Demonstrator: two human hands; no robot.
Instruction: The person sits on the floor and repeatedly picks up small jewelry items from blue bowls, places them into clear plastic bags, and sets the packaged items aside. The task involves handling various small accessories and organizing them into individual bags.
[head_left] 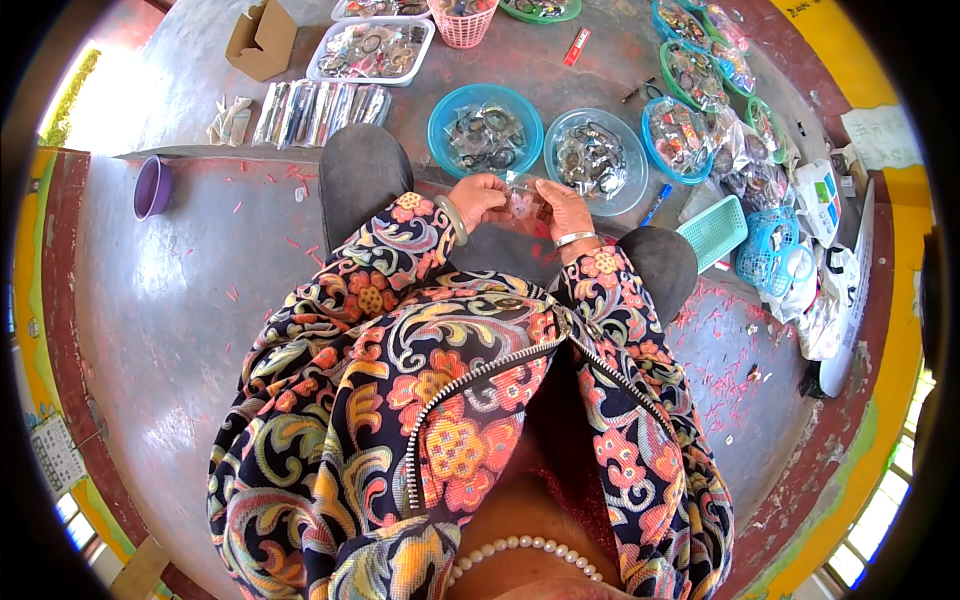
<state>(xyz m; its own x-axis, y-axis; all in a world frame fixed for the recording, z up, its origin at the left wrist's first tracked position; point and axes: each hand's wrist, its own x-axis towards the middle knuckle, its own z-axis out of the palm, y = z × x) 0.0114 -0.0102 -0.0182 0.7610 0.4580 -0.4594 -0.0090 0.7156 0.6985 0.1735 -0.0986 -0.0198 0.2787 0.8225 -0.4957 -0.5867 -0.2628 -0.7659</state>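
Two hands are meeting just above the knees: the left hand (478, 198) and the right hand (562, 205) are pinching a small clear plastic packet (522, 205) between them, fingers closed on its edges, with something pale and flower-like showing through. What exactly is inside is too small to tell.

The largest hazard is sitting at twelve o'clock of the hands: two blue bowls, the left blue bowl (485, 128) and the right blue bowl (597, 158), both heaped with dark ring-shaped pieces in clear wrap. They are lying very near the knuckles, so I judge a forward slip of the wrists could be tipping one or scattering its contents.

At two o'clock a row of green and blue dishes (690, 75) and loose bags (745, 170) is crowding the right side, with a teal mesh basket (712, 232) near the right knee.

At eleven o'clock a white tray (372, 50) and a row of silvery sleeves (320, 105) are lying farther off.

Smallest, a blue pen (656, 203) is lying beside the right bowl and could be rolling if nudged. The packet itself is thin and slick, so it may be sliding out of the pinch.
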